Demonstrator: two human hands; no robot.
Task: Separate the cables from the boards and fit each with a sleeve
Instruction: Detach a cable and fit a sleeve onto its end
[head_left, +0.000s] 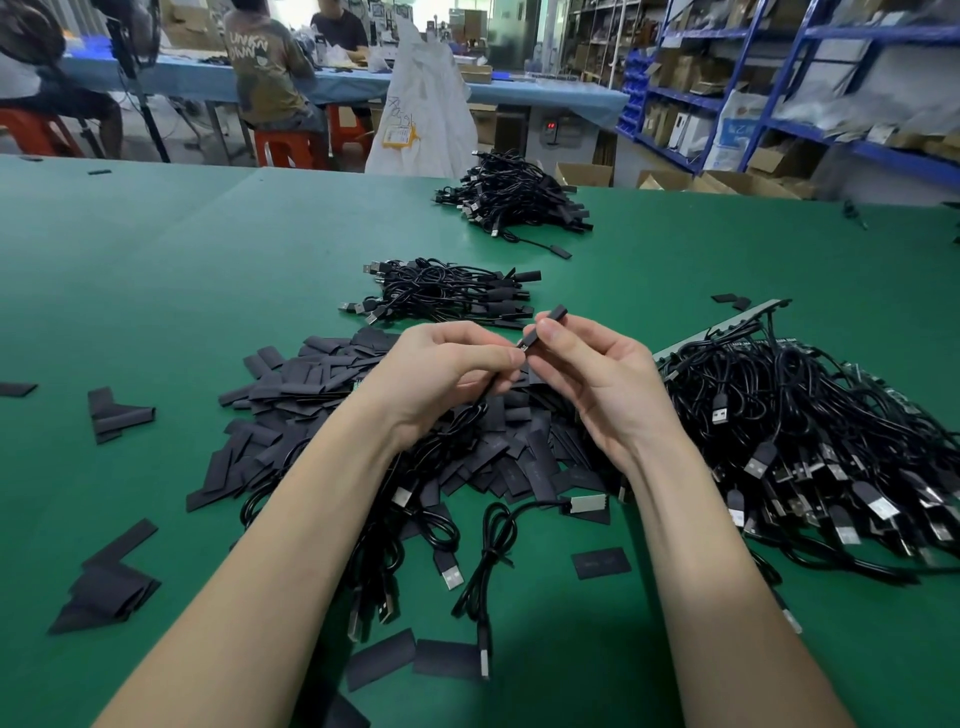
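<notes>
Head view. A black sleeve (545, 326) is held above the pile of flat sleeves (363, 415) on the green table (156, 286), its long axis slanting from lower left to upper right, free end pointing away from the person. The right hand (592, 384) pinches it between thumb and forefinger; the left hand (447, 374), fingers curled, pinches the cable (496, 387) entering its lower end. Both forearms converge at the centre.

Matt black sleeves (291, 415) and glossy black cables (810, 415) on smooth green table (156, 270).
</notes>
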